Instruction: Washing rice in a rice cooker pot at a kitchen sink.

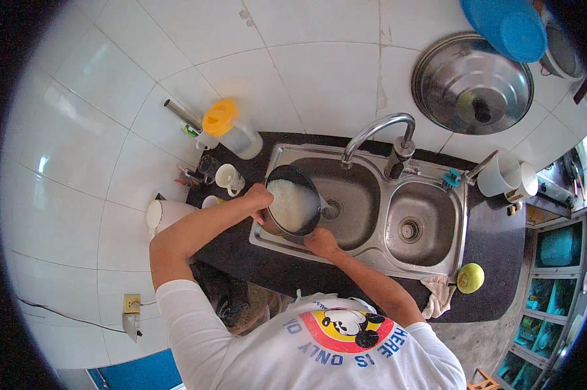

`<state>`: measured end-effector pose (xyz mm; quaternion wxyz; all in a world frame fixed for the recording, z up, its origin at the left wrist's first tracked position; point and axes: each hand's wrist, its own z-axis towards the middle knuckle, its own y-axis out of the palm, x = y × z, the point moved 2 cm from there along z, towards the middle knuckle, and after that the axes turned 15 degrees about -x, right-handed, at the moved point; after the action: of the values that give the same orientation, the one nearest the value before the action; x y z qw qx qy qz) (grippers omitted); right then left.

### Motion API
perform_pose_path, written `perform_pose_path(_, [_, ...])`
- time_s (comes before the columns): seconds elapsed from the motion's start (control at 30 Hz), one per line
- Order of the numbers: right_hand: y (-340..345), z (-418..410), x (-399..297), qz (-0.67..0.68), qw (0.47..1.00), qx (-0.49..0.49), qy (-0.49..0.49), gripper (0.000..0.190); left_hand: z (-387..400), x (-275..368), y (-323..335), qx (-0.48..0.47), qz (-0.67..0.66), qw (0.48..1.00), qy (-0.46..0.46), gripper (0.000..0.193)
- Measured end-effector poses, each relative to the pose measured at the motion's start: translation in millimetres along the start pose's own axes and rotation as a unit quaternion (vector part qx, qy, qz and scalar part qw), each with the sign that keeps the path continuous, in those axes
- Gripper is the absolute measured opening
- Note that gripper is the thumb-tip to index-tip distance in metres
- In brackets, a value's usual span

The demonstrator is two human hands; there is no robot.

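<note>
A dark round pot [293, 200] with white rice [287, 207] and cloudy water is tilted over the large left basin [356, 204] of a stainless steel double sink. Water runs from its right rim into the basin. My left hand [260, 201] grips the pot's left rim, and my right hand [321, 242] holds its lower right side; part of the fingers is hidden beneath it. The chrome faucet [378, 127] arches over the back of the left basin, and no stream shows under its spout.
Left of the sink stand a white mug [230, 179], a yellow-lidded pitcher [239, 134] and a white kettle [169, 214]. A cloth [438, 295] and a green-yellow fruit [470, 278] lie at the front right. Plastic cups [499, 171] stand behind the sink's right end.
</note>
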<state>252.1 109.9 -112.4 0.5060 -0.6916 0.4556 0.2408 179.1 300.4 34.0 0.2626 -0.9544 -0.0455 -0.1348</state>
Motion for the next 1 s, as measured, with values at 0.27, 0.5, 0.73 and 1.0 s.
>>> perform_pose_path(0.27, [-6, -4, -6, -0.02, 0.999, 0.03, -0.023, 0.035, 44, -21, -5, -0.015, 0.094, 0.995, -0.042, 0.015])
perform_pose_path(0.5, [-7, -4, -7, 0.015, 0.999, 0.001, -0.031, 0.035, 88, -48, -19, -0.067, 0.175, 0.982, 0.014, 0.035])
perform_pose_path(0.73, [-10, -6, -2, 0.015, 1.0, -0.001, -0.025, 0.038, 36, -7, -2, -0.08, 0.167, 0.983, 0.0, 0.022])
perform_pose_path(1.0, [-14, -8, -2, 0.064, 0.997, -0.011, -0.033, 0.039, -9, 23, 9, -0.003, 0.055, 0.995, -0.079, 0.029])
